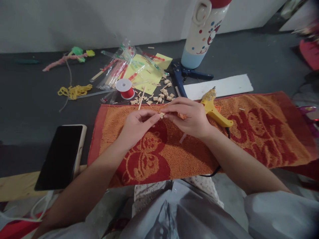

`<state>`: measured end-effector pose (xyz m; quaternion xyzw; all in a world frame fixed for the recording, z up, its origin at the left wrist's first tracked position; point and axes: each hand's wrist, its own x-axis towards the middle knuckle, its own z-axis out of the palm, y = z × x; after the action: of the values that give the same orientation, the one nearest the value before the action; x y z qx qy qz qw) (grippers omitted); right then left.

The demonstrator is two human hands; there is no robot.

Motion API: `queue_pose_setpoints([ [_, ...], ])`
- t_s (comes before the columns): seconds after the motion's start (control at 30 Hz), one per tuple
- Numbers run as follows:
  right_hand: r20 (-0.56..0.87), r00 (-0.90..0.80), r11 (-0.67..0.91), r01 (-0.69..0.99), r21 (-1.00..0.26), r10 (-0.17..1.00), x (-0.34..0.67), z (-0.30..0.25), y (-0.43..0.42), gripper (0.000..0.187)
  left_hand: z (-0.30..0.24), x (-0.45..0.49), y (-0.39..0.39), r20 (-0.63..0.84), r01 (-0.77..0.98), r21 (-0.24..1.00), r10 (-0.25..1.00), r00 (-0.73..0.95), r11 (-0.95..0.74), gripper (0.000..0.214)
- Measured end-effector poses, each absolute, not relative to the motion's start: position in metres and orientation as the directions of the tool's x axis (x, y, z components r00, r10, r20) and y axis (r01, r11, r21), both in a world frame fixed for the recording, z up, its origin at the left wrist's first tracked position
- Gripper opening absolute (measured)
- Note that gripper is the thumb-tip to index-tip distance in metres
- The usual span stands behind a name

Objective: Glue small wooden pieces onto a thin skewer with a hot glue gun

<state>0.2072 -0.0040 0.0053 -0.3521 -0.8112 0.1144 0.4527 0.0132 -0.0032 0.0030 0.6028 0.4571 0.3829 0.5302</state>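
Over the orange towel (191, 156), both hands meet at a small bundle of short wooden stick pieces (161, 115). My left hand (141, 125) pinches it from the left between thumb and fingers. From the other side, the fingertips of my right hand (188, 116) close on the same bundle. A thin wooden stick (142, 98) slants up just beyond my left hand. Close to my right wrist lies a yellow glue gun (214, 112), its body partly hidden by the hand. More cut wooden pieces (161, 97) are scattered past the towel's far edge.
Behind the towel are a red thread spool (125, 89), plastic-wrapped sticks (117, 71), yellow paper (147, 71), blue-handled cutters (179, 78), a white strip (219, 87) and a tall bottle (199, 39). At left lie a phone (61, 156) and yellow cord (74, 92).
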Motion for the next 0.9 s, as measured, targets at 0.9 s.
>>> queue_pose_setpoints([
  [0.9, 0.623, -0.301, 0.690, 0.387, -0.612, 0.722, 0.205, 0.013, -0.009, 0.009, 0.013, 0.012, -0.014, 0.403, 0.323, 0.824, 0.883, 0.243, -0.465, 0.011],
])
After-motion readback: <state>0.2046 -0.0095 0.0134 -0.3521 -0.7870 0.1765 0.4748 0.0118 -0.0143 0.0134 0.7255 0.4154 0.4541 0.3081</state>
